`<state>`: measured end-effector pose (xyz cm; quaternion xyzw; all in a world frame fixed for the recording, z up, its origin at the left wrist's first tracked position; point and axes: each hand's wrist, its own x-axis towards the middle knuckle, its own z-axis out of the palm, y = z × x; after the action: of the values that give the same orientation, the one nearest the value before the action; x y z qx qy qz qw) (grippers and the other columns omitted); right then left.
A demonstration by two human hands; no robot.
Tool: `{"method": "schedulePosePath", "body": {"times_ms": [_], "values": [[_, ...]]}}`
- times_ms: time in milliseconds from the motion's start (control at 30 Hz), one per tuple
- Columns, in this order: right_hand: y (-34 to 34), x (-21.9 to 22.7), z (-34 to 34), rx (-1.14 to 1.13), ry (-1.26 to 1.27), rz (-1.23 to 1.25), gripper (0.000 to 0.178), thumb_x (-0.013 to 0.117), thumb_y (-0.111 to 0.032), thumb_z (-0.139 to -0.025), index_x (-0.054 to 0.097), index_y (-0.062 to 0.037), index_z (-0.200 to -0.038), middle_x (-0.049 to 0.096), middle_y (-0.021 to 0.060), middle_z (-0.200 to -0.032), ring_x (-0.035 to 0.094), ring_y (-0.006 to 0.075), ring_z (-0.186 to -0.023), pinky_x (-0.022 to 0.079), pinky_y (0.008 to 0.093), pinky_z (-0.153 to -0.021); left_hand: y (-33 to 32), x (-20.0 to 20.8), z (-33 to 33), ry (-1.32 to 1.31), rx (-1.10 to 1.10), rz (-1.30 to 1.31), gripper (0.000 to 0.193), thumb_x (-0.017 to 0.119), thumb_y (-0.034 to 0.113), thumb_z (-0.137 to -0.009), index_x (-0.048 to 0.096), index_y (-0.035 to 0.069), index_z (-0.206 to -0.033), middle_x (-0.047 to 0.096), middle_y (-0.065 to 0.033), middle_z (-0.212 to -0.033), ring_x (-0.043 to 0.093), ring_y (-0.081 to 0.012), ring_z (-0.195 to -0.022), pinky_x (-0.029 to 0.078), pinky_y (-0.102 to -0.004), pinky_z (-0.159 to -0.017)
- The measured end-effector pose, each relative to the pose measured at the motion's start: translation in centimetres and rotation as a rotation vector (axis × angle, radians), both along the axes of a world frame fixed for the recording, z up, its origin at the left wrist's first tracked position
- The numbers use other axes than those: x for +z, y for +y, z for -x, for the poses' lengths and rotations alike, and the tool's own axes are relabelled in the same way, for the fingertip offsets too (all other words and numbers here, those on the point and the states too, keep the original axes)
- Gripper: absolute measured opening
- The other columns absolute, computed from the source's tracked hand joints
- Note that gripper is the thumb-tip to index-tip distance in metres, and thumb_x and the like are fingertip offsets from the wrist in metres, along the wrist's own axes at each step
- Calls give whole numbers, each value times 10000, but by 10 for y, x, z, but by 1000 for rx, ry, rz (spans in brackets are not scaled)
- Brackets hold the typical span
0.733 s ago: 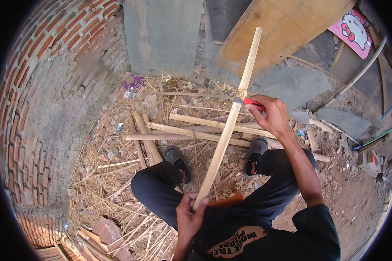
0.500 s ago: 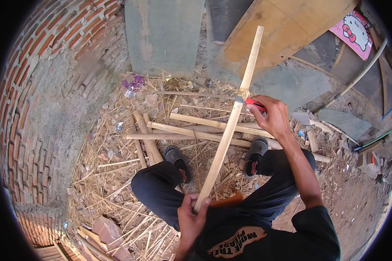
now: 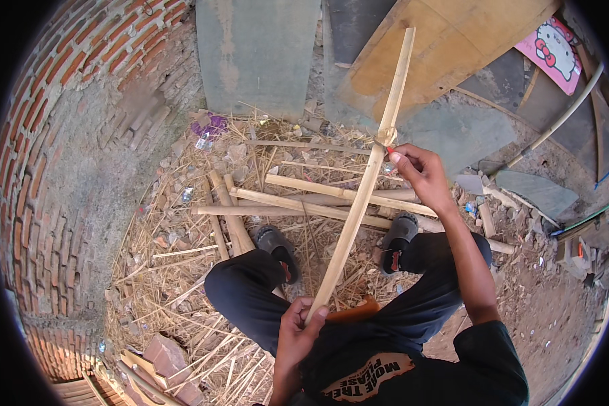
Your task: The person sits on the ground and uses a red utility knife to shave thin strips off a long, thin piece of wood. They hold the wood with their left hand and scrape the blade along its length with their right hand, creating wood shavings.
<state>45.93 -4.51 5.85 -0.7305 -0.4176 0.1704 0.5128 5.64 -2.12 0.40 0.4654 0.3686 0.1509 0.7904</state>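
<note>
A long pale bamboo strip (image 3: 355, 227) slants across my lap, its far end pointing up and slightly right. My left hand (image 3: 298, 328) is closed around the near end of the strip, close to my waist. Further up, my right hand (image 3: 421, 172) grips a red-handled knife (image 3: 390, 149), most of its handle hidden by the fingers. The thin blade lies across the strip. Just beyond it, a thin curled shaving (image 3: 388, 135) stands off the strip's surface.
Several bamboo pieces (image 3: 298, 206) lie crossed between and beyond my shoes (image 3: 274, 243). Straw-like shavings and rubble cover the ground. A brick wall (image 3: 47, 135) rises at left; a grey panel (image 3: 254, 61) and a tan board (image 3: 446, 54) lean at the back. An orange object (image 3: 350, 311) sits by my lap.
The bamboo strip has shifted slightly away from me and to the right. The knife and my right hand have moved a little up with it; the red handle now shows less between my fingers.
</note>
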Motion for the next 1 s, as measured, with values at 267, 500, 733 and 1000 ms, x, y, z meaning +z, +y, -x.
{"method": "schedulePosePath", "body": {"times_ms": [267, 500, 733, 1000], "values": [[-18, -5, 40, -35, -16, -7, 294, 674, -286, -1112, 723, 2, -1139, 597, -4, -734, 499, 92, -638, 369, 288, -596, 10, -8, -22, -39, -14, -253, 300, 795, 43, -1022, 602, 1, -1248, 748, -20, -956, 674, -47, -842, 532, -212, -726], [-55, -38, 125, 118, -330, -100, 324, 857, -291, -959, 749, -37, -1129, 784, 132, -956, 767, 281, -724, 598, 370, -649, 44, 9, -56, -100, 30, -238, 374, 856, 47, -967, 608, -1, -1243, 667, 40, -862, 582, -13, -778, 459, -208, -706], [-52, -47, 157, 196, -415, -111, 296, 878, -280, -921, 772, -90, -1122, 757, 71, -902, 752, 273, -688, 586, 386, -578, 52, 12, -73, -224, -3, -264, 501, 905, 2, -906, 564, -23, -1272, 776, -87, -1038, 724, -91, -949, 598, -253, -827], [-50, -44, 160, 181, -463, -85, 331, 882, -234, -858, 765, -113, -1143, 730, 52, -875, 745, 261, -684, 576, 386, -563, 36, 22, -80, -152, 64, -341, 493, 916, 46, -915, 571, -33, -1258, 772, -89, -1053, 708, -87, -960, 570, -238, -813]]}}
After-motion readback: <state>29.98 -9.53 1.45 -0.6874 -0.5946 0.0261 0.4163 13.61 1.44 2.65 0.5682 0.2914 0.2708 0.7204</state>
